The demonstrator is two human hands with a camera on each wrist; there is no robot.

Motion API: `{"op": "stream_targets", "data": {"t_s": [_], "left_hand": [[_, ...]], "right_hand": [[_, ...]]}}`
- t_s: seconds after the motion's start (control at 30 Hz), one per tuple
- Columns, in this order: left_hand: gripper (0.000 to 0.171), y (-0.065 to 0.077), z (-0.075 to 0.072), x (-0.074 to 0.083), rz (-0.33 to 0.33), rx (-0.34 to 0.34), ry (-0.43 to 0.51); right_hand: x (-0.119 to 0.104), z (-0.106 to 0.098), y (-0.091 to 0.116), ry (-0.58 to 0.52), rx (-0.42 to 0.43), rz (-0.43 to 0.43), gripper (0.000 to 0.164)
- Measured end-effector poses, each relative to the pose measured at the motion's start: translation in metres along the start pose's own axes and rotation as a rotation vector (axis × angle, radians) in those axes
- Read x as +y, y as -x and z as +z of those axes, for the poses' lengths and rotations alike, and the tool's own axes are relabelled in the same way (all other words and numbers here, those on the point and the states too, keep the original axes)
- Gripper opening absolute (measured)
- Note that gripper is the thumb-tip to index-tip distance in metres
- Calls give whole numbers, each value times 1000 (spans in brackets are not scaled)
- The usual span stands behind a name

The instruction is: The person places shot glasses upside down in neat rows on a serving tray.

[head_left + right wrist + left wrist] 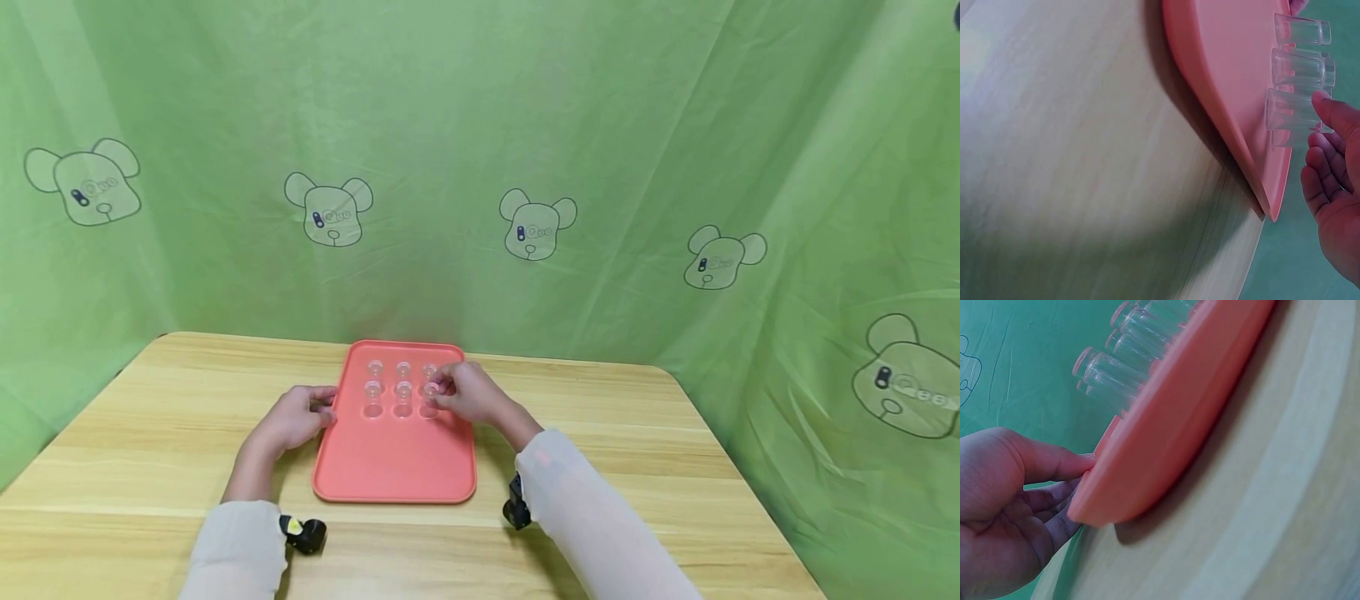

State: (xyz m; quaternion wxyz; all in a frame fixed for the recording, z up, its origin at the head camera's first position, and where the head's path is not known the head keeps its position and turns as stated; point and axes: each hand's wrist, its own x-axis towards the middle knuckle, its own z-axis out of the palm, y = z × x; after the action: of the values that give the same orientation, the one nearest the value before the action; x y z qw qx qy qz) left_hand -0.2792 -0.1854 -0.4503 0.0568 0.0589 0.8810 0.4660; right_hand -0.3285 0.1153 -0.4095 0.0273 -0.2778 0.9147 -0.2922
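Note:
A red tray lies on the table, with several clear shot glasses standing in rows of three on its far half. Their wider ends face the tray and their narrower ends point up. My left hand grips the tray's left rim, thumb on top and fingers below, as the left wrist view shows. At the near row's right end, my right hand pinches the upper end of a shot glass between thumb and fingers. That glass stands upright at the tray surface. The hand partly hides the glass behind it.
The light wooden table extends around the tray on both sides and in front. A green curtain printed with bear heads hangs behind the table's far edge and along its sides. Each sleeve cuff carries a small black camera.

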Motion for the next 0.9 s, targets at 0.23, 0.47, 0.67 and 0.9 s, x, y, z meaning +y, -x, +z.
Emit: {"op": "stream_targets", "data": {"t_s": [0.23, 0.47, 0.67, 0.9], "left_hand": [[49, 0, -1, 0, 3, 3, -3], [49, -1, 1, 1, 3, 1, 0], [49, -5, 3, 0, 8, 2, -1], [49, -4, 1, -2, 4, -7, 1]], "right_hand": [[-1, 0, -2, -3, -1, 1, 10], [0, -7, 5, -30, 15, -1, 19], [2, -19, 17, -62, 86, 26, 33], [3, -32, 37, -60, 175, 12, 29]]}}
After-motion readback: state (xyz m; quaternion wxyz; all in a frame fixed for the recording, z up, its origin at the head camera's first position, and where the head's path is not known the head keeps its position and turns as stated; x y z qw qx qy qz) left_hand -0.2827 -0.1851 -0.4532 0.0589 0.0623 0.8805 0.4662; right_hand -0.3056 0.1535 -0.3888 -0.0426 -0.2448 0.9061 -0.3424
